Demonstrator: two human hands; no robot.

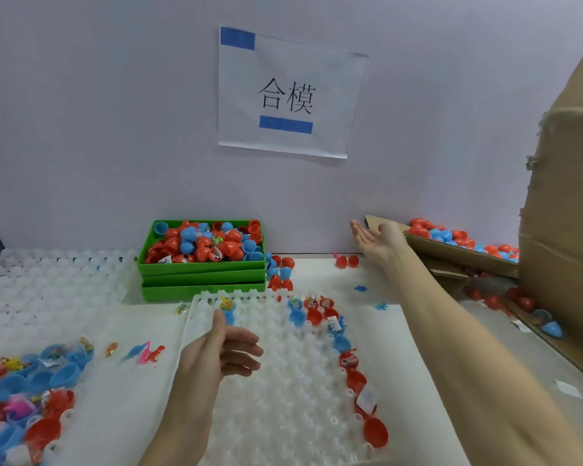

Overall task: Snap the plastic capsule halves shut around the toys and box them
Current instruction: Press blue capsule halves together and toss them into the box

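Head view is showing the right hand (377, 238) reaching far out with palm up and fingers spread loose, holding nothing, hovering just beside the near edge of the cardboard box (458, 252), which is lying tilted against the wall and holding a heap of closed red and blue capsules (451, 235). Nearer than the box and to its left, the left hand (221, 348) is hanging over the white moulded tray (283, 381), fingers relaxed and slightly bent, gripping nothing. Just beyond its fingertips a blue capsule half with a yellow toy (228, 307) is sitting in the tray. Along the tray's side facing the box, a row of open red and blue halves (347, 351) with toys in them is running toward the camera. Farther left of the box, stacked green bins (202, 275) are standing against the wall, the top one filled with capsule halves. Farthest from the box, at the lower left, loose toys and blue halves (31, 381) are lying in a pile. A paper sign (290, 92) is hanging on the wall above the box's level.
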